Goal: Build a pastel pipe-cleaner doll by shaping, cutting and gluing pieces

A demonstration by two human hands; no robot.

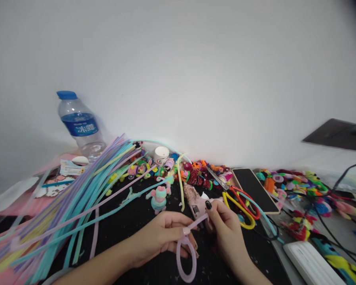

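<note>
Reading the head feed left to right: water bottle (pixel 80 124) leaning at the wall, then a thick fan of pastel fuzzy stems (pixel 103 182) spilling toward my near-left corner. Small pink-and-teal figure (pixel 159 200) on the black table (pixel 154 273), white cup (pixel 161 156) behind it among other colourful fuzzy bits. Next, left hand (pixel 172 233): thumb and fingers pinching the lilac strip (pixel 198 222) at the neck of its loop, other fingers curled behind. The strip is off the table, in front of me, between both hands; closed loop hangs below the left pinch, straight length runs up to the right hand (pixel 225 225). That one has thumb and forefinger pressed together on the strip's upper part; exact tip hidden, can't tell how much is inside the grip. Handling, my judgement: next to no weight, soft pile over a bendable core, holds a bend, not slippery, hard to break but easy to kink or crush. Best hold is the neck where the loop closes, plus the straight length near its end; I'd stay off the loop's curve. Further right: red-and-yellow-handled scissors (pixel 240 209), phone (pixel 255 192) lying flat, pile of fuzzy pieces (pixel 284 182), white box-shaped device (pixel 310 263) near the bottom edge.
</note>
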